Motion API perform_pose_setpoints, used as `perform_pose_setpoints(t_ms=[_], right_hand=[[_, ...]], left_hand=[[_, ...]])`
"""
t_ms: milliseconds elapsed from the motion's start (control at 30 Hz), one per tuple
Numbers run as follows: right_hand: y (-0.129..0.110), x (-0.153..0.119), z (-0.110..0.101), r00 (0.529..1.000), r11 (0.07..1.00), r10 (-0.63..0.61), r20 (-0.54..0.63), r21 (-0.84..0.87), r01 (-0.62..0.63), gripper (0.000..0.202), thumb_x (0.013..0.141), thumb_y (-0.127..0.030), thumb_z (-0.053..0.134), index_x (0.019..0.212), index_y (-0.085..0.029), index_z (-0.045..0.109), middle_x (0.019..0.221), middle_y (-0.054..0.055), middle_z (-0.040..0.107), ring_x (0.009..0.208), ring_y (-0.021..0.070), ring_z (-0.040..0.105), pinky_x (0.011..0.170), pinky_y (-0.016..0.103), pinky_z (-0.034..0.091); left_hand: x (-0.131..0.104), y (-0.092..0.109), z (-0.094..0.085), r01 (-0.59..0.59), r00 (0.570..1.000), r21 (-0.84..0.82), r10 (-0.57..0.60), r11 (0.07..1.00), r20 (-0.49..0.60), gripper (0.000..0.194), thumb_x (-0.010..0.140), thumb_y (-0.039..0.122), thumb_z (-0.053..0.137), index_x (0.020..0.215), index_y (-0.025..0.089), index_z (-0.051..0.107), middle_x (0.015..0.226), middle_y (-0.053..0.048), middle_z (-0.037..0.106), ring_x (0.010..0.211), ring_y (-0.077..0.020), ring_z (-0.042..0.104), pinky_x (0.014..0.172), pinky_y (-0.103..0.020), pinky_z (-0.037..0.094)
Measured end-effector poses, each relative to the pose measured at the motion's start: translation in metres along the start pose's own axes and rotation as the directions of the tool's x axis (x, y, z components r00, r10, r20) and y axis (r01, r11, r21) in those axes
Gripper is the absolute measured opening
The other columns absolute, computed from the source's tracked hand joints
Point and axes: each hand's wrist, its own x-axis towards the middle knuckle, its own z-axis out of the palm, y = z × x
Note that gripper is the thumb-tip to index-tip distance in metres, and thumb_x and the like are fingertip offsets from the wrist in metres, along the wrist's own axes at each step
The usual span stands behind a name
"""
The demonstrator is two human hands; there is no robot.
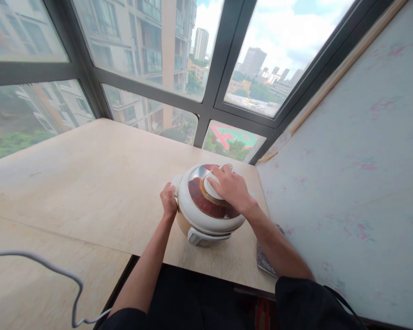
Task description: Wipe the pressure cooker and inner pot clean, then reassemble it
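A round white electric cooker [206, 225] with a brown-red and silver lid [206, 201] stands upright on the pale sill-like table. My left hand [169, 198] grips the white side handle [176, 183], its fingers closed round it. On top, my right hand [231, 187] rests over the lid's white knob [212, 184], with its fingers bent over the knob. The lid sits on the cooker. A control panel [206, 237] faces me at the cooker's front. The far handle is mostly hidden behind my right wrist.
Windows with dark frames [209, 101] border the table [89, 183] at the back. A patterned wall [351, 174] stands close on the right. A grey mat [264, 260] lies under my right forearm. A white cable [55, 267] curves at the lower left.
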Motion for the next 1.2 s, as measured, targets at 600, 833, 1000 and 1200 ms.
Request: perform_pose_setpoints(t_ms=[600, 833, 1000, 1200], right_hand=[[0.048, 0.021, 0.02, 0.878, 0.857, -0.454, -0.153, 0.196, 0.478, 0.042, 0.101, -0.047, 0.049, 0.133, -0.026, 0.066, 0.119, 0.007, 0.069, 0.098, 0.019, 0.067, 0.082, 0.027, 0.048], [0.048, 0.02, 0.023, 0.88, 0.861, -0.441, -0.177, 0.192, 0.47, 0.042, 0.101, -0.047, 0.05, 0.133, -0.026, 0.066, 0.121, 0.009, 0.069, 0.1, 0.0196, 0.067, 0.083, 0.027, 0.049], [0.046, 0.017, 0.024, 0.91, 0.868, -0.377, -0.173, 0.277, 0.412, 0.046, 0.099, -0.049, 0.051, 0.137, -0.026, 0.063, 0.122, 0.008, 0.068, 0.102, 0.021, 0.067, 0.088, 0.03, 0.05], [0.064, -0.003, 0.041, 0.914, 0.735, -0.238, -0.329, 0.553, 0.391, 0.068, 0.096, -0.067, 0.046, 0.142, -0.018, 0.056, 0.136, 0.017, 0.058, 0.126, 0.0278, 0.056, 0.105, 0.044, 0.047]], left_hand=[[0.002, 0.001, -0.004, 0.011, 0.998, -0.017, -0.01, 1.0, 0.061, 0.033, 0.078, 0.049, 0.054, 0.069, 0.018, 0.063, 0.064, 0.0, 0.049, 0.059, -0.0151, 0.039, 0.054, -0.028, 0.033], [0.001, 0.009, -0.002, -0.004, 0.998, 0.033, 0.002, 0.999, 0.061, 0.037, 0.077, 0.053, 0.052, 0.071, 0.018, 0.063, 0.063, -0.001, 0.05, 0.06, -0.0161, 0.043, 0.056, -0.029, 0.035], [0.0, 0.005, -0.002, 0.008, 0.998, -0.001, -0.008, 1.0, 0.066, 0.038, 0.078, 0.053, 0.051, 0.074, 0.017, 0.065, 0.065, -0.001, 0.052, 0.061, -0.0161, 0.044, 0.057, -0.029, 0.036], [-0.002, 0.0, -0.006, 0.002, 0.998, -0.017, -0.001, 1.0, 0.059, 0.032, 0.083, 0.045, 0.054, 0.067, 0.018, 0.061, 0.064, -0.001, 0.053, 0.062, -0.0157, 0.045, 0.059, -0.028, 0.037]])
